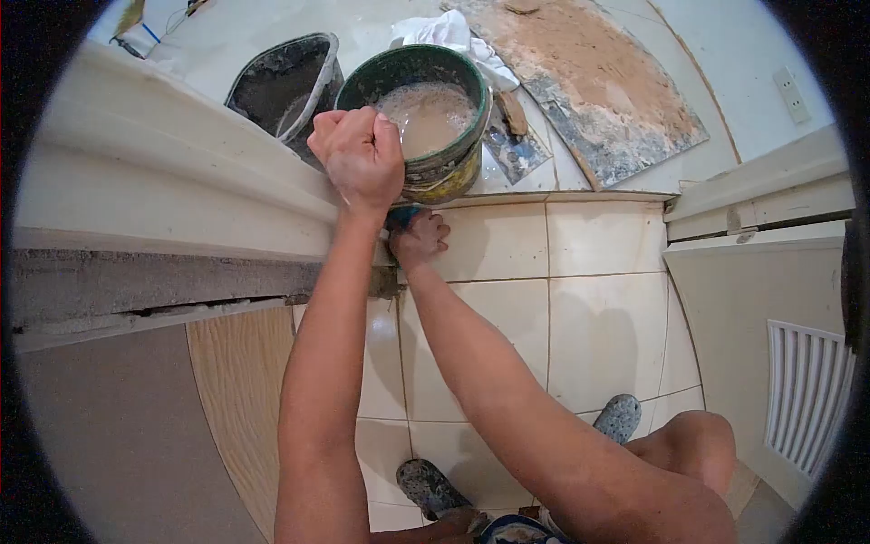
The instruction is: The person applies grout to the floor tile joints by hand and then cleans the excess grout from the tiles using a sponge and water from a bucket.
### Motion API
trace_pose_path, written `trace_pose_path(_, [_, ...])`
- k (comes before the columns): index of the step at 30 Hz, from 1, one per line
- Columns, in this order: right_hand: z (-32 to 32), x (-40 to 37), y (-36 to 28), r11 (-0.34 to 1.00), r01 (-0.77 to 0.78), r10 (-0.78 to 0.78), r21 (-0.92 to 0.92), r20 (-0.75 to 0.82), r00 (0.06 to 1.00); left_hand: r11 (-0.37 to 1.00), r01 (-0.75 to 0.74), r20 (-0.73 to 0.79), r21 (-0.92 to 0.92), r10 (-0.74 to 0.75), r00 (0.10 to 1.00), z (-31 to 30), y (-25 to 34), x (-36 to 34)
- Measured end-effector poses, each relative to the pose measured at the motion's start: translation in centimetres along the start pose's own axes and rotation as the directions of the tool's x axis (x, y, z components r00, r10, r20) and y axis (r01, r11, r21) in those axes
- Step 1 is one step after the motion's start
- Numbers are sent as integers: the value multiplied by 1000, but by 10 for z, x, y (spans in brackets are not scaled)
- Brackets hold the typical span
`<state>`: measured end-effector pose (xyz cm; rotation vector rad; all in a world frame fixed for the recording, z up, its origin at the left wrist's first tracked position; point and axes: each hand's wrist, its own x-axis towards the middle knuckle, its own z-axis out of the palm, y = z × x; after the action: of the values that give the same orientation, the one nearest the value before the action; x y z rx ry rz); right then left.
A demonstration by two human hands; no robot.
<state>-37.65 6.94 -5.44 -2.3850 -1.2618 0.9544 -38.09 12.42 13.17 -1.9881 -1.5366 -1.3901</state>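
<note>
My left hand (358,163) is closed in a fist in front of the near left rim of a green bucket (412,56). Whether its fingers hold anything is hidden. The bucket stands on the raised floor edge and contains cloudy brown water (428,122). Lower down, below the bucket, my right hand (420,239) is at the tiles beside the door frame. Its fingers are curled against a dark blue thing (403,216), mostly covered by the hand and too small to name.
A dark bucket (276,82) stands left of the green one, a white cloth (449,34) behind. A board with brown powder (589,63) and a dirty trowel (515,145) lie to the right. A door frame (181,190) borders the left; a vented door (761,308) is at right.
</note>
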Motion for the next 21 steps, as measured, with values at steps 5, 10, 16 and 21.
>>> trace_pose_path(5, [-10, -13, -6, 980, -156, 169, 120, -102, 980, 1000, 8, 19, -13, -7, 1000, -1, -1, 0])
trace_pose_path(10, [-28, -13, -7, 984, -123, 136, 126, -97, 986, 1000, 14, 15, -8, -14, 1000, -3, 2, 2])
trace_pose_path(16, [-35, -17, 10, 983, -108, 133, 149, -173, 976, 1000, 0, 19, 20, 0, 1000, -2, -3, 0])
trace_pose_path(21, [-41, 11, 41, 935, -258, 321, 245, -271, 907, 1000, 20, 72, -7, -19, 997, -4, -1, 0])
